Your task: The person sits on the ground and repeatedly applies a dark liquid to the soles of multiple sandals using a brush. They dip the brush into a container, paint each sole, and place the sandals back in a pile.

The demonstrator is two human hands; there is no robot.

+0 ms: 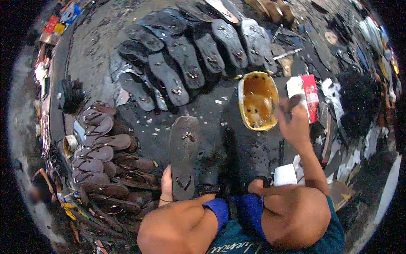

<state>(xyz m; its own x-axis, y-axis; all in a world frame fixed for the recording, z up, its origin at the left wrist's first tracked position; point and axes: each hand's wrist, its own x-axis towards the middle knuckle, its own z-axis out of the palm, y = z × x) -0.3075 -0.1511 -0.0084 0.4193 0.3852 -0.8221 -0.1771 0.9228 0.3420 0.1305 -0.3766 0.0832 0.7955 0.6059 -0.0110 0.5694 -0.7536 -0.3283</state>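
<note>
One dark-grey, foot-shaped sole (183, 158) held at its near end

The left hand (167, 184) grips the sole's left edge just beyond the left knee (169, 226), its fingers seemingly closed on it. The right hand (296, 125), blurred, hangs beside a yellow-rimmed oblong tub (258, 128) of amber, glue-like liquid (264, 103), its fingers partly spread. Sound handling likely calls for a firm edge hold, a steady face and fingers kept clear of the sticky-looking rim. Whether the right fingers grasp the dark, smeared shape (295, 100) near them cannot be told. Also hidden: most of the left fingers, behind the sole, and whether its far face touches the ground (220, 111).
</note>
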